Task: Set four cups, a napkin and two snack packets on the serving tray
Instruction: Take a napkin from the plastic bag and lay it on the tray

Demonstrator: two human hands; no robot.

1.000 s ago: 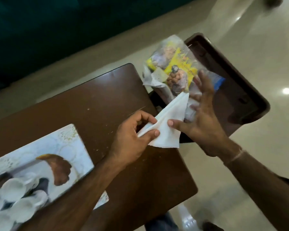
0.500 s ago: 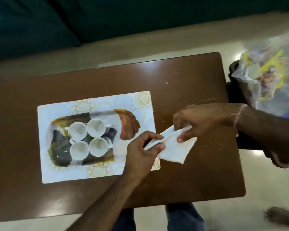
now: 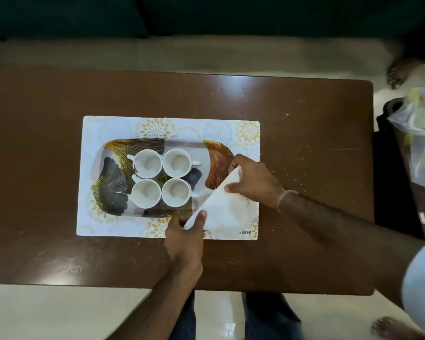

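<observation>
The dark brown rectangular wooden table (image 3: 59, 168) carries a white rectangular placemat with gold floral print (image 3: 123, 123), and on the placemat sits the oblong serving tray patterned with black and rust-orange leaves (image 3: 113, 182). Four white ceramic cups (image 3: 162, 177) stand in a tight two-by-two cluster on the left-centre of the tray, which leaves the right end of the tray bare. The white folded paper napkin (image 3: 221, 207) forms a triangle stretched between both hands, with its long edge running diagonally from lower left to upper right across the tray's near right corner. The left hand (image 3: 184, 238) pinches the lower-left corner of the napkin at the near rim of the tray; the right hand (image 3: 253, 179) pinches the upper corner, over the rust-orange leaf. The right hand is the nearer to the bare right end, so the napkin probably needs only to be lowered there. The crumpled clear plastic bag holding yellow snack packets (image 3: 417, 123) lies off the table's right edge, well apart from the tray.
</observation>
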